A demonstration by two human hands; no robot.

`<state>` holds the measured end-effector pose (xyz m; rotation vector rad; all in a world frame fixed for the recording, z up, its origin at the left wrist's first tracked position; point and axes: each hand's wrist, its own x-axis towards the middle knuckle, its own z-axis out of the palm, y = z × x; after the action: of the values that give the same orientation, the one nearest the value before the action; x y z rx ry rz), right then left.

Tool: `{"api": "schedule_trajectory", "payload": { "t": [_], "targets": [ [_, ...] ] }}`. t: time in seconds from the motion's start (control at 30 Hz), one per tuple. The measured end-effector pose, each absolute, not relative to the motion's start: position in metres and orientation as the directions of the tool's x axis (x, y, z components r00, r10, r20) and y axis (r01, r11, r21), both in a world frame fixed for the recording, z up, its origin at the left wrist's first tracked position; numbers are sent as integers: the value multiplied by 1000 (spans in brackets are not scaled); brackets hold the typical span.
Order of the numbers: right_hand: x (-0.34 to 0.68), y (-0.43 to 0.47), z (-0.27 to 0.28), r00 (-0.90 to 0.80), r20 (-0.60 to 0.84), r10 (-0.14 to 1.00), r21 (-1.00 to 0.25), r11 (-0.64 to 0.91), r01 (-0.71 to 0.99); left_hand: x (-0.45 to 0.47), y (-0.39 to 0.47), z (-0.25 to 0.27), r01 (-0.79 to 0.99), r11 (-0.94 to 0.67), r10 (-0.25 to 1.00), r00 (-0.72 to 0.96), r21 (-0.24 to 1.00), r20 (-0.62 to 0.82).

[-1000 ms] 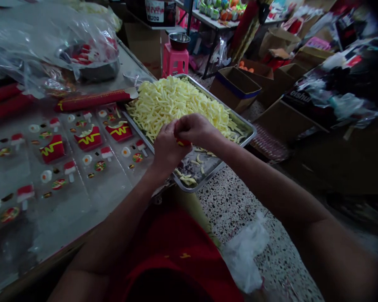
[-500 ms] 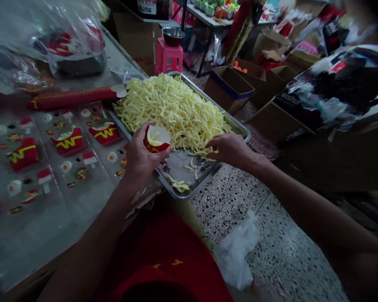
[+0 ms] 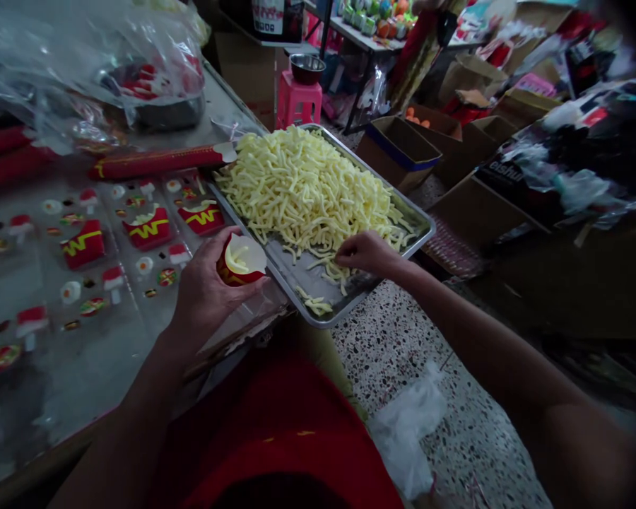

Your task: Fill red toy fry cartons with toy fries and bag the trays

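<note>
My left hand (image 3: 204,286) is wrapped round a small red fries carton (image 3: 242,260) with a yellow mark and a white inner side. A few pale yellow fry-shaped sticks stand inside it. To its right, a metal tray (image 3: 350,309) holds a large heap of the same fry-shaped sticks (image 3: 307,184). My right hand (image 3: 368,253) is low over the near edge of the heap, fingers curled together among loose sticks. Whatever is between those fingertips is hidden.
Clear plastic packs on the table at left hold filled red cartons (image 3: 147,230) and small food-shaped pieces. Behind them lie a long red stack of cartons (image 3: 159,161) and a bag-covered dark container (image 3: 169,109). Cardboard boxes (image 3: 397,152) and a pink stool (image 3: 299,99) stand beyond the tray.
My left hand has drawn the carton left, away from the tray's edge, and more sticks show in it. My right hand's fingers have closed at the heap's near edge. The view has shifted slightly.
</note>
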<state>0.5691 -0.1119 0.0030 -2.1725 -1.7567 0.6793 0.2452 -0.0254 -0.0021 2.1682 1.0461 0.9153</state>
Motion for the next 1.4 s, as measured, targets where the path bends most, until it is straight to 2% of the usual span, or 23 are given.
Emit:
{"api": "schedule_trajectory", "payload": {
  "t": [0.07, 0.13, 0.23, 0.37, 0.4, 0.47, 0.53, 0.57, 0.73, 0.9, 1.1, 1.17, 1.27, 1.33, 1.4],
  "targets": [
    [578, -117, 8, 183, -219, 959, -587, -279, 760, 236, -23, -4, 463, -508, 846, 426, 727, 320],
    [581, -123, 13, 194, -170, 966, -578, -257, 774, 238, -23, -5, 462, -493, 856, 410, 737, 316],
    [576, -132, 15, 120, -78, 990, -440, -142, 887, 254, -26, -7, 423, -520, 831, 454, 742, 323],
    [572, -138, 14, 153, -114, 982, -156, -170, 973, 271, -31, -9, 402, -607, 757, 556, 686, 344],
    [573, -138, 16, 182, -98, 978, -149, -195, 969, 272, -31, -10, 404, -617, 749, 564, 675, 347],
    [572, -138, 22, 233, -54, 971, -229, -239, 944, 270, -29, -11, 420, -619, 752, 560, 664, 347],
    [567, -138, 28, 278, -67, 958, -303, -285, 909, 267, -26, -9, 434, -615, 759, 551, 659, 345],
    [563, -137, 30, 292, -96, 952, -296, -308, 904, 267, -25, -7, 436, -616, 759, 551, 656, 347],
    [541, -140, 16, 334, -176, 926, -61, -349, 935, 269, -22, 5, 432, -626, 750, 562, 649, 350],
    [529, -144, 0, 358, -161, 920, -162, -383, 910, 268, -24, 6, 411, -612, 754, 561, 676, 342],
    [520, -141, 14, 373, -124, 920, -352, -392, 850, 259, -21, 3, 403, -618, 750, 558, 675, 355],
    [516, -138, 14, 294, -154, 944, -317, -328, 890, 257, -21, 2, 412, -614, 758, 546, 673, 357],
    [509, -135, 9, 216, -197, 956, -177, -252, 951, 255, -23, 1, 416, -617, 756, 548, 668, 357],
    [507, -135, 5, 253, -206, 945, -154, -287, 945, 253, -25, 1, 402, -629, 745, 556, 665, 368],
    [507, -136, 3, 296, -204, 933, -187, -334, 924, 251, -25, 1, 399, -631, 743, 558, 665, 370]
  ]
}}
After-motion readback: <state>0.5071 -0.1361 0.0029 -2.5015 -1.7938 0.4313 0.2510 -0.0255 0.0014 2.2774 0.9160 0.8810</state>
